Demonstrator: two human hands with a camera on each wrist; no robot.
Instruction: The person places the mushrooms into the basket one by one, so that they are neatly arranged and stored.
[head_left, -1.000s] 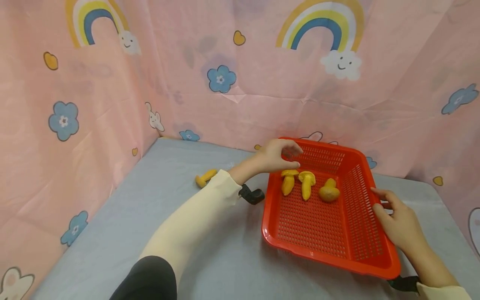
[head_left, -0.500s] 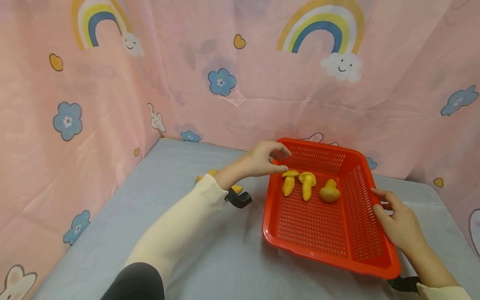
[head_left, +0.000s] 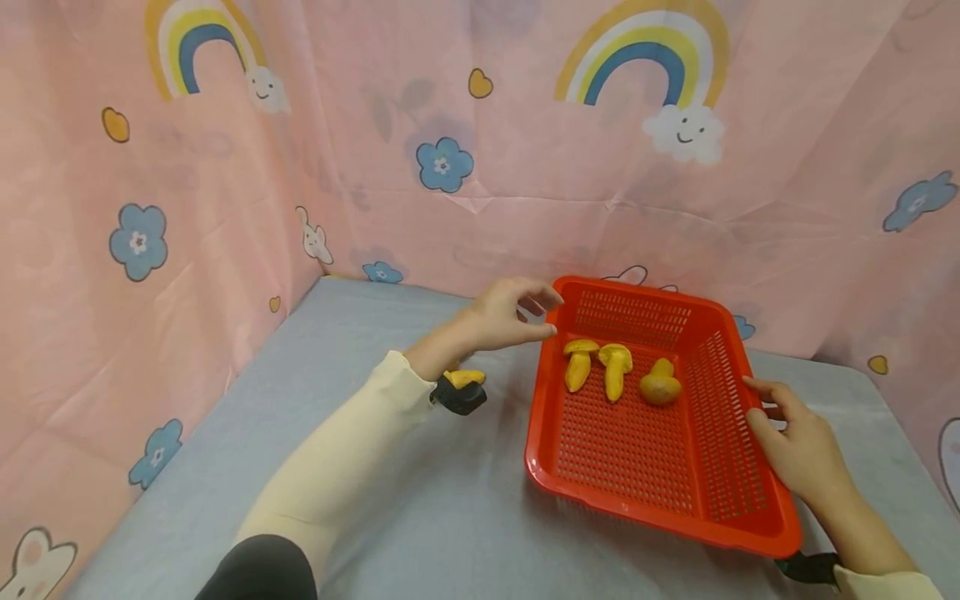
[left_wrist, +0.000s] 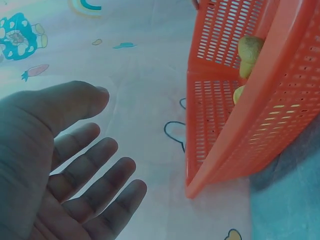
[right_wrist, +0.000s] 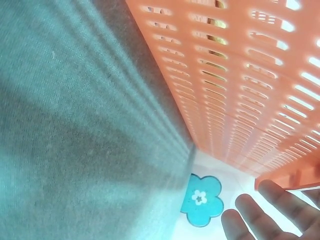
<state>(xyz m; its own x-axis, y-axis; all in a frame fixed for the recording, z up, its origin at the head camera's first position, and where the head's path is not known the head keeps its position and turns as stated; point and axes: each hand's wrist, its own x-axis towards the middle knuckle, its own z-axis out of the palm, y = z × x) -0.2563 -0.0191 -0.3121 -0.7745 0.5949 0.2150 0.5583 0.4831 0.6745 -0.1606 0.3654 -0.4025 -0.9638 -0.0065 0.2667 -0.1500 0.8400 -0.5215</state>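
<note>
A red perforated plastic basket (head_left: 622, 450) stands at the right in the head view with three yellow mushrooms (head_left: 615, 371) lying on its bottom, toward the far left side. My left hand (head_left: 504, 317) hovers just outside the basket's left rim, fingers loosely curved and apart from the thumb, with nothing between them. In the left wrist view that hand (left_wrist: 85, 170) is separated from the basket by a gap. My right hand (head_left: 806, 446) holds the basket's right rim, thumb at the edge and fingers along the outer wall. Another yellow mushroom (head_left: 465, 377) lies on the table, partly behind the left wrist.
A blue-grey cloth covers the table (head_left: 420, 508). Behind and to the left hangs a pink printed curtain (head_left: 360, 125) with rainbows and flowers, close behind the basket's far side. A black strap mount (head_left: 459, 396) sits on the left wrist.
My left hand has moved left, from over the basket's far left corner to outside its rim. Its arm now hides one table mushroom and uncovers another. The right hand and basket stay put.
</note>
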